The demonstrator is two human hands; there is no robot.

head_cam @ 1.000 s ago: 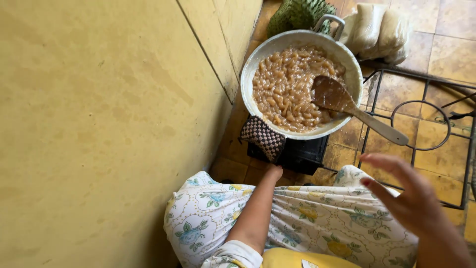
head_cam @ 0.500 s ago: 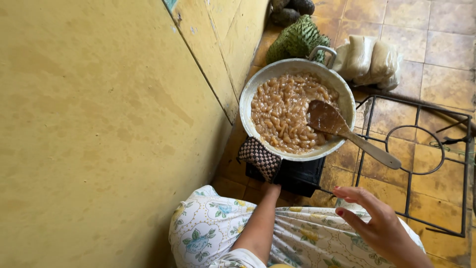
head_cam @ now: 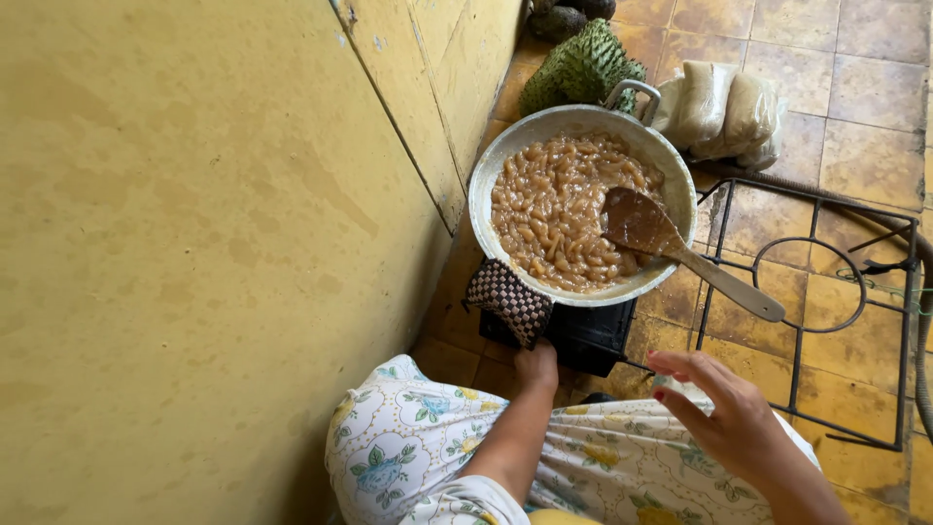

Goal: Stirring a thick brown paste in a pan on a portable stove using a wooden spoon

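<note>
A round metal pan (head_cam: 486, 185) full of glossy brown food pieces (head_cam: 559, 209) sits on a black burner (head_cam: 583, 335). A wooden spoon (head_cam: 680, 248) rests in the food, its handle sticking out over the pan's right rim. My left hand (head_cam: 536, 367) grips the lower end of a brown-and-white checkered cloth (head_cam: 507, 299) that lies against the pan's near rim. My right hand (head_cam: 724, 413) hovers with its fingers apart and holds nothing, a little below the spoon handle's end. A floral cloth (head_cam: 408, 447) covers my lap.
A yellow wall (head_cam: 194, 243) fills the left side. Beside the burner stands a black metal stove frame (head_cam: 812, 292) over the tiled floor. Behind the pan lie a spiky green fruit (head_cam: 583, 63), dark round fruits (head_cam: 559, 19) and clear bags of pale stuff (head_cam: 724, 107).
My right hand has moved left and lower in view, nearer the spoon handle's end. The view has shifted, so the pan sits lower in frame. My left hand stays on the cloth.
</note>
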